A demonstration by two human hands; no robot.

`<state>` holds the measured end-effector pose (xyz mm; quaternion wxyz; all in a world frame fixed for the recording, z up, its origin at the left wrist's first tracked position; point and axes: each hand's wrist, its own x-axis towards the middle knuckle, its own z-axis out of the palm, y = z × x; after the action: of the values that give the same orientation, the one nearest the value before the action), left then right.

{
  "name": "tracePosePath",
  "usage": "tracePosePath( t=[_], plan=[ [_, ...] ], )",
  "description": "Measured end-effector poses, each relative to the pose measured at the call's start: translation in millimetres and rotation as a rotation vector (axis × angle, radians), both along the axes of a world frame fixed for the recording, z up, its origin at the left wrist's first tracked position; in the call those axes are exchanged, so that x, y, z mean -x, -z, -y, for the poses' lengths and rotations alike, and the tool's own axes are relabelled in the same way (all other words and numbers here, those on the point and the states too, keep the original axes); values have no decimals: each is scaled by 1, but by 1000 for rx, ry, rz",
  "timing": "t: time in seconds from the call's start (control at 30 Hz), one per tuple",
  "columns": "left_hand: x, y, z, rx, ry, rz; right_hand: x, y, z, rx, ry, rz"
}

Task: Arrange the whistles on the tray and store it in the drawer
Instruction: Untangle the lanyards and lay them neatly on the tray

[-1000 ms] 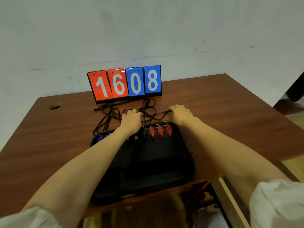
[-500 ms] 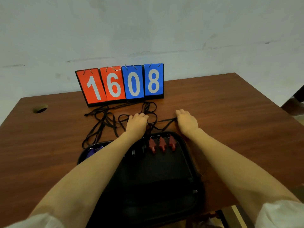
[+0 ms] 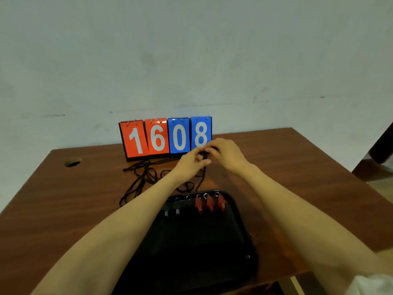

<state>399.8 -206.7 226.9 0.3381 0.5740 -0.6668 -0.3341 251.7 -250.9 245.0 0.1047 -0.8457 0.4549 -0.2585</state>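
Lifted off the far edge of the tray (image 3: 202, 241) since a moment ago, both hands now meet before the scoreboard (image 3: 165, 137). I see my left hand (image 3: 191, 162) and right hand (image 3: 226, 154) pinching one black cord (image 3: 204, 154) between them. The red whistles (image 3: 209, 204) lie on the tray below them, nearer me and untouched.

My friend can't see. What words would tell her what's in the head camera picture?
Two hands, the left hand and the right hand, meet above a brown table and pinch the black cords in front of a scoreboard reading 1608. Nearer, a black tray holds three red whistles and some black whistles in a row.
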Motion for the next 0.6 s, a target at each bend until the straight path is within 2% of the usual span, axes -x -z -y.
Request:
tracePosePath(
  t=[0.1,0.3,0.43,0.6],
  plan=[
    [-10,-15,-5,44,-88,-1,-4,-32,-8,55,0,68],
    [-61,-42,-18,137,-273,254,17,-89,-15,286,204,369],
    [-94,-65,-32,226,-402,358,26,-108,-27,329,262,375],
    [-110,-81,-63,300,-467,450,27,-115,-43,275,299,264]
  ],
)
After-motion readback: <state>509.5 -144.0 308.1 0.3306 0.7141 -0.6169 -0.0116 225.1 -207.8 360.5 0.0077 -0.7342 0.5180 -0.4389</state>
